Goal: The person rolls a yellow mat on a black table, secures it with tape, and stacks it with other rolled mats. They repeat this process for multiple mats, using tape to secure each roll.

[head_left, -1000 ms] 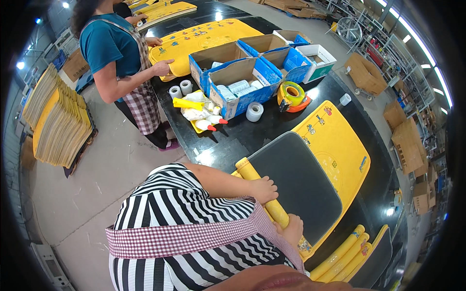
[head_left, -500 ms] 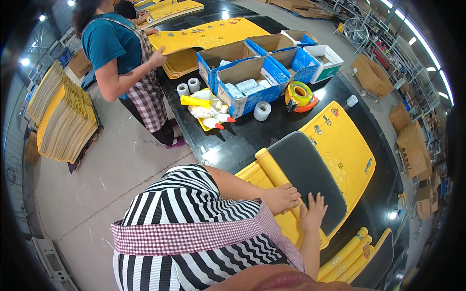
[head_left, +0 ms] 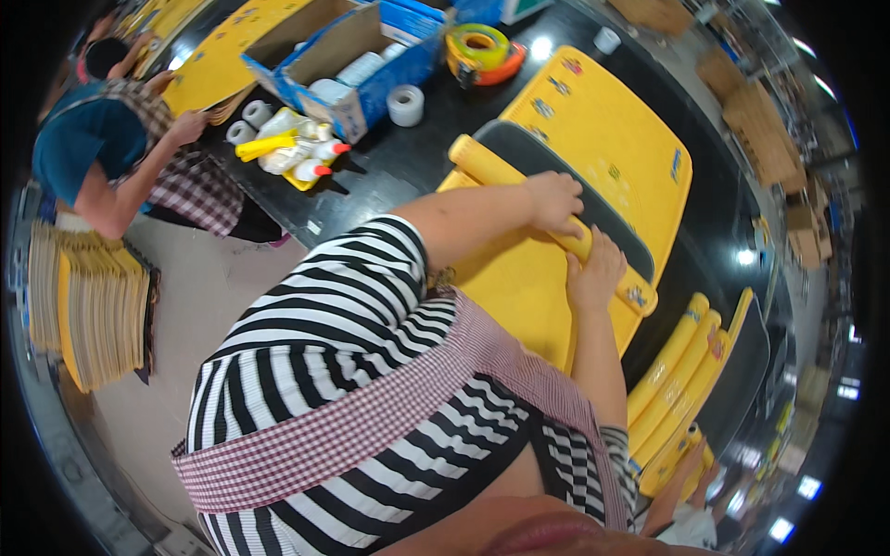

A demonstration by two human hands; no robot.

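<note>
A partly rolled yellow mat (head_left: pixel 487 163) lies slantwise in front of me, its flat part showing a dark underside (head_left: pixel 607 206). Over the middle of the roll curl the fingers of my left hand (head_left: pixel 556 202). My right hand (head_left: pixel 596 271) is bent over the same roll, closer to its right end, which carries a small printed figure. Beneath and beyond lies another yellow mat (head_left: pixel 640 130), printed with small cartoon figures. Yellow surface also shows on the near side, under my forearms.
Finished yellow rolls (head_left: pixel 672 357) lie at the right on the black table (head_left: pixel 399 167). Blue cartons (head_left: pixel 366 69) of white rolls, tape rolls (head_left: pixel 482 51) and a yellow tray (head_left: pixel 301 176) with red-tipped bottles stand farther left. A co-worker (head_left: pixel 102 139) handles mats; another person's hands (head_left: pixel 691 473) show lower right.
The roll has moved away from me over the dark underside, leaving a narrower strip. My right hand has gone from spread fingers to bent over the roll. The view has shifted.
</note>
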